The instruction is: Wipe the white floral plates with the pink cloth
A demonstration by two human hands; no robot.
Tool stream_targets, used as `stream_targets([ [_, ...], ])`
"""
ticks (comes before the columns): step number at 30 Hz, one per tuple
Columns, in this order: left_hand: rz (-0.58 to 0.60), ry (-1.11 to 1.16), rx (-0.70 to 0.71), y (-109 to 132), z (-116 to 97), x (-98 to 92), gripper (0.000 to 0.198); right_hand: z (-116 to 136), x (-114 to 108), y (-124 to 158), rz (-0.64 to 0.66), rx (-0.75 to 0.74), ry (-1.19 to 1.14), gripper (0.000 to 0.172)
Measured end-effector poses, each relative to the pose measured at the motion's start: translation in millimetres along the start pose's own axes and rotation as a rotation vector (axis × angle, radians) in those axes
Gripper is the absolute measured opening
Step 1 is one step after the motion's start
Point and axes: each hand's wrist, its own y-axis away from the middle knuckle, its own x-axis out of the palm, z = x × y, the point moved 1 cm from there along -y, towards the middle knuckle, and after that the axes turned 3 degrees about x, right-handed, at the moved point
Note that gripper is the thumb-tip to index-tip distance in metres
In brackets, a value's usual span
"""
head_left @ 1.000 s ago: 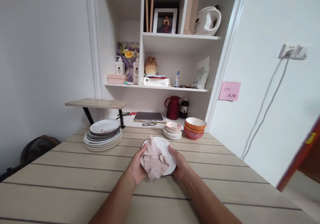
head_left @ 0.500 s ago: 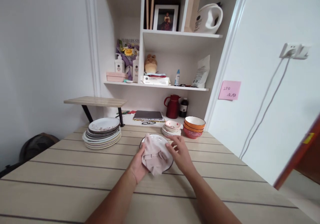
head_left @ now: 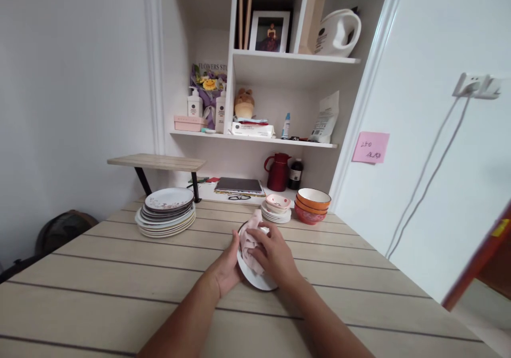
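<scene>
A white plate with a dark rim [head_left: 258, 280] is tilted between my hands over the middle of the table. My left hand [head_left: 227, 268] grips its left edge, thumb up along the rim. A crumpled pale pink cloth [head_left: 248, 243] lies against the plate's face. My right hand [head_left: 278, 252] presses the cloth onto the plate with curled fingers, hiding part of both. Beyond my right hand stand a stack of small white dishes [head_left: 276, 216] topped by a pink patterned bowl [head_left: 278, 203], and a stack of orange bowls [head_left: 313, 202].
A tall stack of plates [head_left: 165, 227] stands at the left beside a small raised wooden shelf [head_left: 157, 161]. At the back are a dark laptop [head_left: 239, 185], eyeglasses [head_left: 239, 197], a red jug [head_left: 278, 172] and a dark bottle [head_left: 295, 174]. White shelving rises above.
My right hand has moved left and down onto the cloth, from the plate's right edge. The plate has turned and tilted more steeply. The camera view has shifted slightly.
</scene>
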Motion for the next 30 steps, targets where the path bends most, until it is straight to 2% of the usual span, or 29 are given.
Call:
stream_targets([
  [6,0.015,0.015,0.017,0,1,-4.1,0.075,-13,-10,-4,-0.018,0.202,0.244,0.032],
  [12,0.07,0.028,-0.02,-2,3,-10.8,0.08,-16,-23,0,0.149,0.321,0.487,0.039],
  [16,0.095,0.045,-0.013,-2,2,-11.6,0.079,-11,-26,4,0.317,0.248,0.432,0.036],
  [19,0.051,0.031,-0.015,-3,0,-10.7,0.076,-5,-19,8,0.38,0.134,0.309,0.03],
  [21,0.025,0.02,-0.022,-3,-1,-8.8,0.075,0,-10,8,0.35,0.069,0.182,0.033],
  [24,0.015,0.013,-0.026,-2,-2,-4.6,0.072,5,3,3,0.239,0.011,0.047,0.045],
  [27,-0.001,0.013,-0.014,-2,-2,-2.1,0.065,1,7,-9,0.108,-0.012,0.091,0.049],
  [30,-0.039,0.003,-0.016,-2,-1,-2.9,0.061,-12,0,-17,0.02,0.01,0.197,0.047],
])
